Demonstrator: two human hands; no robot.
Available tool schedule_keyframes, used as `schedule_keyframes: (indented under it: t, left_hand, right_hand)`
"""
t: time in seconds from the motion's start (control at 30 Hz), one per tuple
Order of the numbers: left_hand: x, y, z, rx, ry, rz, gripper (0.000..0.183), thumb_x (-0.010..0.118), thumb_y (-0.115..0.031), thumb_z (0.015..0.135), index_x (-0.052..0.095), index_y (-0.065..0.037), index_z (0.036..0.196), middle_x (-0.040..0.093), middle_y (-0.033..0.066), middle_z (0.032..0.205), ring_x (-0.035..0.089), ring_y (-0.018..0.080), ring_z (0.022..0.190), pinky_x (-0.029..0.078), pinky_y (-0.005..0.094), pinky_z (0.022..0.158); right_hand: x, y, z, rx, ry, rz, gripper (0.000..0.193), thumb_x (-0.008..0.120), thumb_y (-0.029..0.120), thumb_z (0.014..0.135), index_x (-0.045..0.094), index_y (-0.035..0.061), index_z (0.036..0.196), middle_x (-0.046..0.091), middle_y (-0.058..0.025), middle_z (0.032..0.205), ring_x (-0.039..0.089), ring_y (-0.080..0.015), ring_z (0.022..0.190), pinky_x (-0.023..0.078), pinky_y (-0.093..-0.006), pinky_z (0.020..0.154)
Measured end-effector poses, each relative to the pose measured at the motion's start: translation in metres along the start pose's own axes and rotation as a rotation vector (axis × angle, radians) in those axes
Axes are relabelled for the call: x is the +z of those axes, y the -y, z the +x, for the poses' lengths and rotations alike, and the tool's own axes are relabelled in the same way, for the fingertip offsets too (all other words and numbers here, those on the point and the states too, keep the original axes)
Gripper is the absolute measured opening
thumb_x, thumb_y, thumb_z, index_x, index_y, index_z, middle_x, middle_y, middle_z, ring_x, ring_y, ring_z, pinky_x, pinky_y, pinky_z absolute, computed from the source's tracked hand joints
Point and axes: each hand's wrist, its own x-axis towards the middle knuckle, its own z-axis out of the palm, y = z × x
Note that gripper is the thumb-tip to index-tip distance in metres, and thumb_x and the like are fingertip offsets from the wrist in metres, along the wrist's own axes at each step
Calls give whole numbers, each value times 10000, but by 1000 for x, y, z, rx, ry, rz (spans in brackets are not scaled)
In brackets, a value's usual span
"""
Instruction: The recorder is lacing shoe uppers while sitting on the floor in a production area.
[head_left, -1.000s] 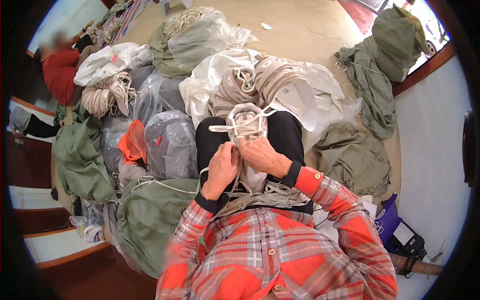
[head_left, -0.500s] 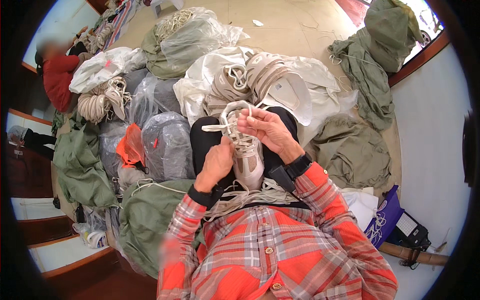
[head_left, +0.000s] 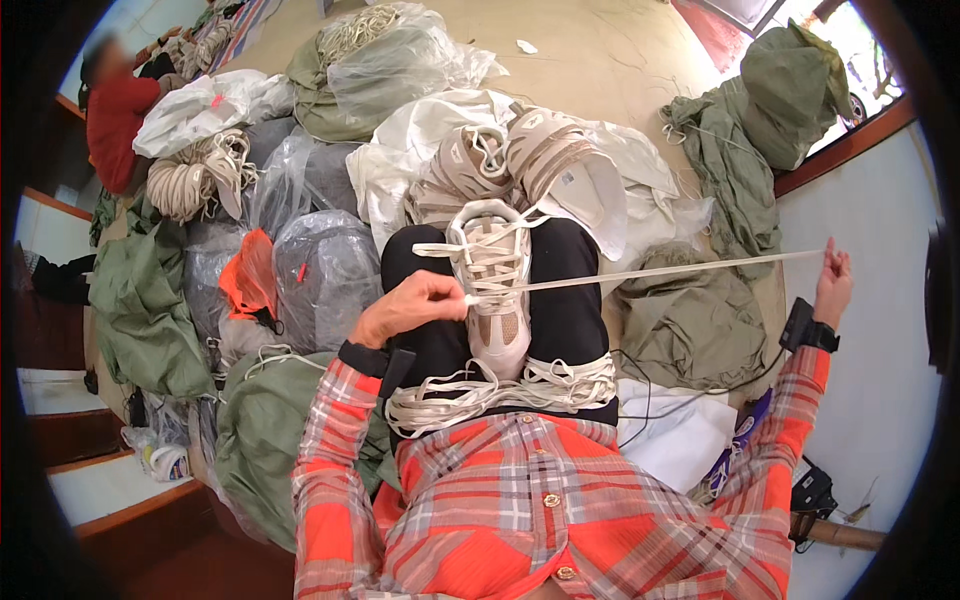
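A beige and white lace-up sneaker [head_left: 497, 345] rests between my knees with its toe toward me. Laces cross its front, and loose ends hang from both sides of the collar. A pale flat shoelace [head_left: 680, 271] is drawn straight across the shoe. My left hand [head_left: 408, 306] pinches it beside the sneaker. Far out to the right, my right hand [head_left: 833, 287] is closed on the other stretch of this lace. A heap of loose laces [head_left: 570, 381] lies over my lap, below the toe.
Stacked beige sneakers [head_left: 462, 178] lie on white sheeting beyond my knees. Clear plastic bags [head_left: 335, 285] and green sacks [head_left: 150, 320] are on the left; a green cloth sack [head_left: 690, 325] lies to the right. A person in red [head_left: 115, 130] sits at far left.
My right hand has swung from above the shoe far out to the right, drawing the lace straight. The left hand has shifted slightly left and down, off the shoe's laced front.
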Motion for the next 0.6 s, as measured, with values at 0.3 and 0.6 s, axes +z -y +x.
schedule_keyframes:
  t: [0.3, 0.6]
  left_hand:
    - [52, 4, 1, 50, -623, 277, 206, 599, -58, 771, 505, -8, 947, 569, 106, 756, 567, 194, 616, 462, 324, 578]
    - [69, 6, 18, 59, -750, 631, 139, 496, -58, 830, 457, -49, 963, 582, 213, 727, 589, 384, 678, 437, 458, 571]
  right_hand:
    - [10, 19, -12, -447, -3, -1248, 148, 528, 123, 822, 620, 18, 772, 593, -20, 712, 512, -112, 604, 424, -261, 601]
    - [254, -172, -373, 9, 1097, -807, 131, 614, 66, 813, 654, 3, 920, 641, -121, 789, 637, -190, 702, 494, -284, 623]
